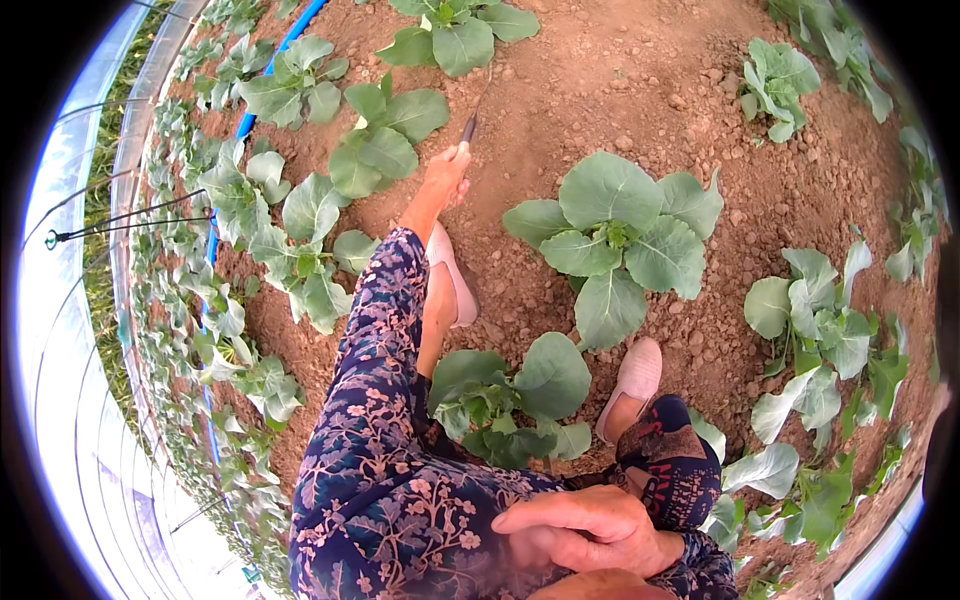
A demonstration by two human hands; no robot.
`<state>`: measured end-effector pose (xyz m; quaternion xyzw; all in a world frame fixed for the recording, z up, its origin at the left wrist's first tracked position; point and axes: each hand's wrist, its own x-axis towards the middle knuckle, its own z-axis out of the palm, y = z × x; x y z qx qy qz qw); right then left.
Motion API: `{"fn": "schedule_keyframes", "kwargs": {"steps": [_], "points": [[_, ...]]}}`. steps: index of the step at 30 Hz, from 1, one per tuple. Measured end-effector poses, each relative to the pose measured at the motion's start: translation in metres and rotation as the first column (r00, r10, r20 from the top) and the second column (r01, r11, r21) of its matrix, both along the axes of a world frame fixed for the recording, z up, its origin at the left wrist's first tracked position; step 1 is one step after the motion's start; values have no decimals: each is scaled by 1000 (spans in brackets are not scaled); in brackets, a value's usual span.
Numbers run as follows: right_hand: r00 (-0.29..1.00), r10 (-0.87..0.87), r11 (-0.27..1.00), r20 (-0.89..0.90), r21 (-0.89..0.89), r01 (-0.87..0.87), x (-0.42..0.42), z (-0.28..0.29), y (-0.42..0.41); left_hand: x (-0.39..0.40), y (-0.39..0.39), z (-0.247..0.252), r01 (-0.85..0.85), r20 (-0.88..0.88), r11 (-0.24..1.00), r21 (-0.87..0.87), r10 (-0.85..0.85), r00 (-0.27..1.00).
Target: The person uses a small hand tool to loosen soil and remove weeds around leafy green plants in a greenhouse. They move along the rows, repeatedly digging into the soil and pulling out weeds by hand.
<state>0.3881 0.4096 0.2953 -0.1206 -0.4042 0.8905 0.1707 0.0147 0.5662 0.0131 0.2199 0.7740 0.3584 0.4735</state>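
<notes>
Reaching forward at upper left, my left hand grips the light handle of a small hand tool. Its thin, dark working end points away over the soil, seen almost edge-on, so its shape is unclear. Broad-leaved young cabbage-type plants stand around it: one plant just left of the hand, another to its right. My right hand rests low near my lap with fingers curled; whether it holds anything is hidden. Just beyond it grows a third plant, between my feet.
My left shoe and right shoe stand on crumbly brown soil. A blue hose runs along the left rows, near a clear plastic tunnel wall with dark cords. More plants grow at right.
</notes>
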Motion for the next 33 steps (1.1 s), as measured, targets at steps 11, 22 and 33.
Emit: {"fn": "schedule_keyframes", "kwargs": {"steps": [11, 22, 33], "points": [[995, 81, 996, -49, -30, -83, -20, 3, -17, -44, -120, 0, 10, -271, 997, -77, -30, 962], [991, -87, 985, 106, 157, 70, -39, 2, 12, -103, 52, -18, -247, -154, 969, 29, 249, 956], [996, 82, 993, 45, -89, -78, -34, 1, 16, -16, -34, 8, 106, -48, 994, 1, -106, 993]]}}
